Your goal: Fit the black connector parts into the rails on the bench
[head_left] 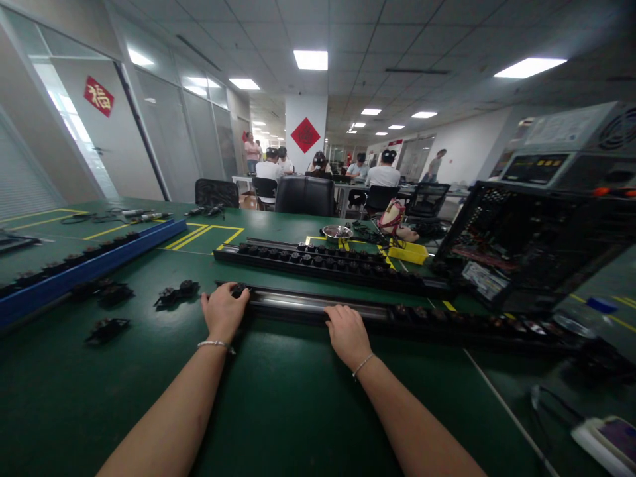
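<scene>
A long black rail (pixel 293 300) with a shiny metal channel lies across the green table in front of me. At its left end my left hand (pixel 226 308) closes its fingers around a small black part (pixel 240 289), which sits at the channel's end. My right hand (pixel 346 333) grips the near edge of the same rail around its middle, its fingers curled over the top and its thumb hidden. Similar black parts (pixel 447 316) fill the rail's right-hand stretch in a row. Left of my left hand, several loose black parts (pixel 177 294) lie on the table.
Behind is another black rail (pixel 318 264) loaded with parts. A blue rail (pixel 99 273) runs along the left. A metal bowl (pixel 338 232), a yellow tray (pixel 408 252) and an open computer case (pixel 489 245) stand beyond. At front right is a power strip (pixel 603 437). People sit far back.
</scene>
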Tool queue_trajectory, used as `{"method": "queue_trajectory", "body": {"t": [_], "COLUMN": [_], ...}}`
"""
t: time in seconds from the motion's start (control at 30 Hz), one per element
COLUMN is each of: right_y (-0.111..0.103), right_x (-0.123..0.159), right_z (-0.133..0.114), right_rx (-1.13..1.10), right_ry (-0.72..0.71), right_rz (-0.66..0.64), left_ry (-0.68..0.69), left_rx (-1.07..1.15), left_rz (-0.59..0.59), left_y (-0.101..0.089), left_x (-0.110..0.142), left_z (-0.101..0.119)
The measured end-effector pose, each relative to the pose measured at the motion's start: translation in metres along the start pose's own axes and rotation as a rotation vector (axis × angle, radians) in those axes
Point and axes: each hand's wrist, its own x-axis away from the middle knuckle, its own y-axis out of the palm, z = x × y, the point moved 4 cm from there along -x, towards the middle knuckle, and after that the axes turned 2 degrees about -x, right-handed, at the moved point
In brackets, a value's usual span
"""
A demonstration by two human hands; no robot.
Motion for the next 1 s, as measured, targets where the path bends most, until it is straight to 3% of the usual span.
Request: {"method": "queue_trajectory", "body": {"t": [0.37,0.73,1.0], "right_y": [-0.001,0.001,0.001], "right_x": [0.0,0.001,0.0], "right_z": [0.0,0.001,0.001], "right_rx": [-0.021,-0.001,0.014], "right_ry": [0.012,0.009,0.014], "right_rz": [0.001,0.019,0.017], "left_ry": [-0.029,-0.167,-0.221], "left_rx": [0.003,0.141,0.173], "left_rz": [-0.027,-0.004,0.003], "left_y": [-0.003,-0.009,-0.011], "left_x": [-0.01,-0.028,-0.03], "left_z": [-0.011,-0.043,-0.049]}}
